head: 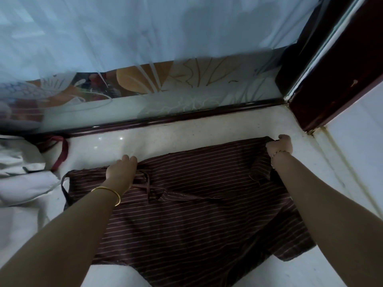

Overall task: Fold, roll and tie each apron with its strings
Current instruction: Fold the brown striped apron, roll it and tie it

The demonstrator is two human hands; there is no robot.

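Head view.

1. Apron: dark brown, thin pale stripes. Lies opened out over the middle of the white counter, from short of the far edge down to the near edge, and runs out of frame at the bottom. Rumpled on the right, with a flap turned over just beside the right wrist.

2. Apron string: narrow, same dark cloth. Crosses loosely on top of the apron, just right of the left hand. Strap loop: at the apron's left side, on the bare counter.

3. Left hand: on the apron's far hem, left of centre. Fingers curled down over the hem, gripping it. Gold bangle on the wrist.

4. Right hand: at the apron's far right corner, near the counter's far right corner. Fingers closed tight round the bunched cloth. Thin bracelet on the wrist.

5. Hands well apart, both on the same far hem.

6. White cloth: crumpled heap at the counter's left edge, partly out of frame.

7. Red strap: beside the white cloth, towards the far left corner.

8. Glass panel: upright along the far edge, frosted, with an orange leaf pattern low down. Dark rail at its foot.

9. Dark wooden frame: stands at the far right corner.
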